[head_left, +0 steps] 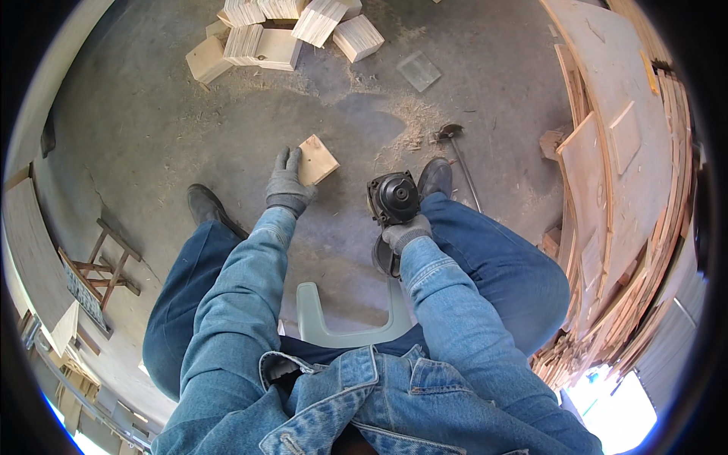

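Left hand (290, 188), gloved in grey, holds 1 square wooden block (318, 160) by its left side, reaching forward along that edge; how the thumb sits is hard to see. Right hand (407, 233), also gloved in grey, is wrapped around a black tool (397, 199) whose round face is turned up. Block and tool are apart, the block to the left and a little further forward, in view between 2 dark shoes, left shoe (206, 205) and right shoe (435, 179).

Concrete floor (152, 144) spreads below. Sawdust (415, 129) is strewn ahead of the tool, and a thin rod (466, 174) with a dark head lies near the right shoe. Further ahead are stacks of cut wood (244, 44), with a flat grey plate (418, 70) to their right. Boards (629, 159) are piled along the right side; a wooden stand (119, 240) is at the left. Between the thighs shows a pale U-shaped seat (353, 338).
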Tool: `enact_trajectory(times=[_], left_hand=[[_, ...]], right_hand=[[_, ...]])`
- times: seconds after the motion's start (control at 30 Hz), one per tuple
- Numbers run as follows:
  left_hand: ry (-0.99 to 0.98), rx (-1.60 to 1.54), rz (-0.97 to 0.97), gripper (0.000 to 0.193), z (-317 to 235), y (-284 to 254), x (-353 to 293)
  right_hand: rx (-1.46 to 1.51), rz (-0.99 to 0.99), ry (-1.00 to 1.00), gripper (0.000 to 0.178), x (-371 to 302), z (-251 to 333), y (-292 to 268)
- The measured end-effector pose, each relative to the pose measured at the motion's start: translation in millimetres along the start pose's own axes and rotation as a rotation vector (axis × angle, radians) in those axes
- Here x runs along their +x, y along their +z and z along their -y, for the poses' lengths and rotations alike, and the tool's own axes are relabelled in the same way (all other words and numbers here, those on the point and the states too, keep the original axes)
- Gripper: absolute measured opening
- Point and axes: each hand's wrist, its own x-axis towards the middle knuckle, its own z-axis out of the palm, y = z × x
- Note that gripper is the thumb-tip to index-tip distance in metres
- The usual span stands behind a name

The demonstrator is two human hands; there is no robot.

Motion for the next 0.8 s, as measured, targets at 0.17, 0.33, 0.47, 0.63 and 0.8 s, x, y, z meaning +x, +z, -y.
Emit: enact_trajectory(times=[0.17,0.33,0.47,0.63,0.8], left_hand=[[0.08,-0.122,-0.062,0.073,21,-2,8],[0.08,-0.197,-0.222,0.06,34,-5,21],[-0.1,-0.083,-0.204,0.082,21,-15,31],[-0.187,-0.037,-0.18,0.103,21,-13,34],[-0.223,-0.053,-0.166,0.104,23,-11,39]], right_hand=[[0.499,-0.12,0.131,0.046,-4,10,9],[-0.063,-0.005,0.022,0.045,18,-6,-9],[-0.267,0.011,-0.032,0.044,34,-16,-18],[-0.329,-0.013,-0.063,0.044,48,-25,-25],[-0.751,0.007,-0.077,0.043,43,-20,-24]])
